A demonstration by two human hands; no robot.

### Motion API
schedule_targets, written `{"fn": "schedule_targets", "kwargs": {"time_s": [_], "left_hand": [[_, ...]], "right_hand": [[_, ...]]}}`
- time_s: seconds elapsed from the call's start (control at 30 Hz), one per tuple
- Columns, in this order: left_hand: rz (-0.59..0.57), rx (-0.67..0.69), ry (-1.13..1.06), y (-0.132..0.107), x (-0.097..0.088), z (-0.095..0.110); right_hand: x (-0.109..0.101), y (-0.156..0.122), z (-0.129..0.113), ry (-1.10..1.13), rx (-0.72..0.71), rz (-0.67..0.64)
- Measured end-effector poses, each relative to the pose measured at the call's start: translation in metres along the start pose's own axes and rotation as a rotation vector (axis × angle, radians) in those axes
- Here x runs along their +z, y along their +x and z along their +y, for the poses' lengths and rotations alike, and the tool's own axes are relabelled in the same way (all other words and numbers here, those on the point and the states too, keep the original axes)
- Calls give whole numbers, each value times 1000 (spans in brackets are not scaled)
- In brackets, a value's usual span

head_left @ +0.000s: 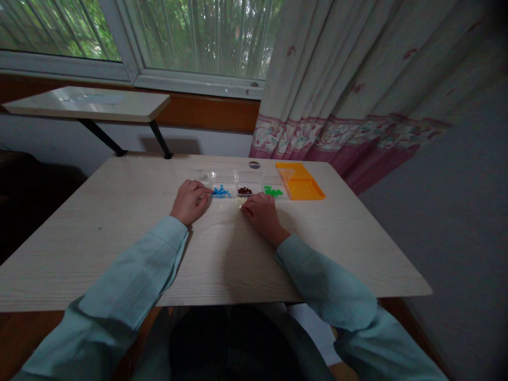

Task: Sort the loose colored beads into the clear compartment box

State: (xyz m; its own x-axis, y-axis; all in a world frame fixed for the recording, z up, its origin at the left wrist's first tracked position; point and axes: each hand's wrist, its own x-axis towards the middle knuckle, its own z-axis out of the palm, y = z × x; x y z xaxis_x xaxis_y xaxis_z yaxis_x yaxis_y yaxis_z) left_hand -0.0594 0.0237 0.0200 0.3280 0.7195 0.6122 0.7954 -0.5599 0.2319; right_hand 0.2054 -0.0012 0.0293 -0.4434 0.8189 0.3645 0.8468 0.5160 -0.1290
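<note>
A clear compartment box [206,174] lies on the pale wooden table [119,233], holding blue pieces [220,191], dark brown pieces [245,190] and green pieces [273,191]. My left hand [190,201] rests with curled fingers at the box's front left, its fingertips pinched beside the blue pieces. My right hand [262,212] lies knuckles up just in front of the box, fingers drawn together near the brown pieces. What either hand pinches is too small to see.
An orange lid [300,181] lies against the box's right side. A small dark round object [254,164] sits behind the box. A second small table [91,103] stands under the window. A curtain [357,79] hangs at the right.
</note>
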Motion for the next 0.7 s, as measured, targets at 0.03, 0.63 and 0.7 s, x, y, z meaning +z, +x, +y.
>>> {"fn": "schedule_targets", "kwargs": {"time_s": [0.03,0.63,0.7], "left_hand": [[-14,24,-13,0,1,3],[-244,230,-187,2,8,45],[-259,235,-199,2,7,45]], "right_hand": [[1,0,0,1,-11,8],[13,0,-3,125,-261,223],[13,-1,-3,111,-262,209]]}}
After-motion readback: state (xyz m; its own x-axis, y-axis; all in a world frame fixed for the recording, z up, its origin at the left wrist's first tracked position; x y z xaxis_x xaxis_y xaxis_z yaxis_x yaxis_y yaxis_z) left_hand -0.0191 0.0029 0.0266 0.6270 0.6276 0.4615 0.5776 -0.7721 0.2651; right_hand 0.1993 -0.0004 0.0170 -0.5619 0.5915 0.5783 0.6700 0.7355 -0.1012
